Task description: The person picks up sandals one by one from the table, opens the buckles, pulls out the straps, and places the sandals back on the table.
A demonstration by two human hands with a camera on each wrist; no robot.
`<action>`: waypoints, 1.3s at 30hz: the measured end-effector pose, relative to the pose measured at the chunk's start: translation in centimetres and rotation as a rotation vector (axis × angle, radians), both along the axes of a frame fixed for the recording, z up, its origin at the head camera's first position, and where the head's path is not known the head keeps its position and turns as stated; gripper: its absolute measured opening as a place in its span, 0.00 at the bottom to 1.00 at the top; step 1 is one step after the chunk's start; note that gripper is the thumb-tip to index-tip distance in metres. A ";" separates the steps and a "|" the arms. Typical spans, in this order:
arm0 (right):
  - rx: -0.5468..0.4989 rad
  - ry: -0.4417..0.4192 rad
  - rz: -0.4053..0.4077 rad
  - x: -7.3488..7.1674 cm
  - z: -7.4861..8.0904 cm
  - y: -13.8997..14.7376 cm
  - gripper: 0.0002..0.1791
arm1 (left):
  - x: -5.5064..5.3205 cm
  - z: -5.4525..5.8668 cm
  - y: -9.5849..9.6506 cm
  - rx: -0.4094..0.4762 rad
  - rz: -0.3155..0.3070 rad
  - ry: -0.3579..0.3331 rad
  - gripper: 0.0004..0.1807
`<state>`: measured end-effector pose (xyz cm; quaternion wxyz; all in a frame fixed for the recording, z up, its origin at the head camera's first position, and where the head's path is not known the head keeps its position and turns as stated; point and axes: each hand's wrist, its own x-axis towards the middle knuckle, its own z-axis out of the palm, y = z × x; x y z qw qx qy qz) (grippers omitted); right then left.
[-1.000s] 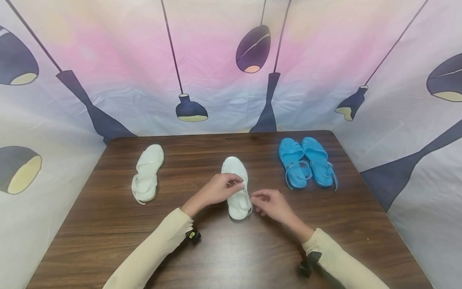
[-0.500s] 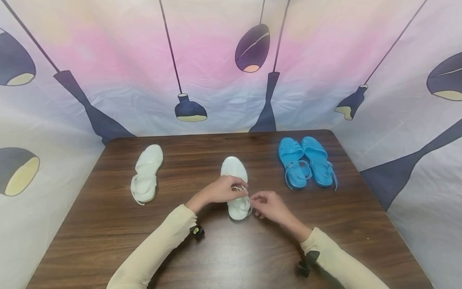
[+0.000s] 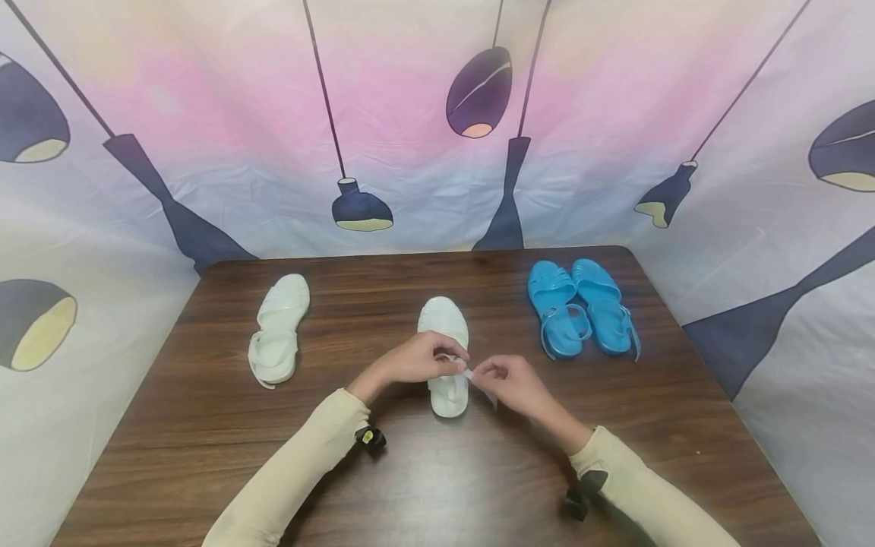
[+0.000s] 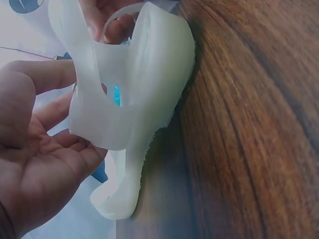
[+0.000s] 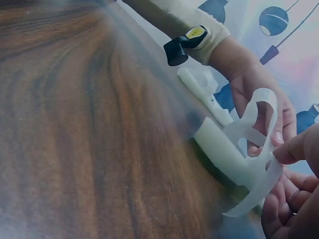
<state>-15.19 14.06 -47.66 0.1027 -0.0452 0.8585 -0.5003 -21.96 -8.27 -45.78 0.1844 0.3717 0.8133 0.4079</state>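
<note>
A white sandal [image 3: 443,315] lies on the table between both hands, toe pointing away. My left hand [image 3: 420,357] reaches over its middle from the left, fingers and thumb gripping the ankle strap. In the left wrist view that hand's fingers [image 4: 52,77] pass behind the sandal's translucent side [image 4: 102,127]. At the right side my right hand [image 3: 514,386] pinches the ankle strap [image 5: 261,181] between thumb and fingertips. The strap's tapered loose end hangs below those fingers in the right wrist view. It loops up over the heel there, with the left hand's fingertips close to it.
The matching white sandal [image 3: 282,330] lies at the left of the brown wooden table [image 3: 355,296]. A pair of blue sandals [image 3: 552,292] sits side by side at the back right. Behind the table hangs a cloth [image 3: 410,137] printed with lamps.
The left hand has shifted slightly right along the sandal. The right hand has taken hold of the strap, and its loose end has swung out to the right of the sandal.
</note>
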 end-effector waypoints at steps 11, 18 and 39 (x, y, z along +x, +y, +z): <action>-0.034 -0.014 0.025 -0.2 0.1 -0.1 0.07 | 0.2 -0.1 -0.4 -0.038 -0.053 0.004 0.13; -0.032 -0.018 0.028 -0.2 0.2 0.0 0.07 | 0.4 -0.5 -0.3 -0.021 -0.047 0.029 0.14; -0.177 0.002 0.024 -0.7 -1.5 0.1 0.07 | 1.2 -1.9 0.0 0.051 0.046 0.067 0.14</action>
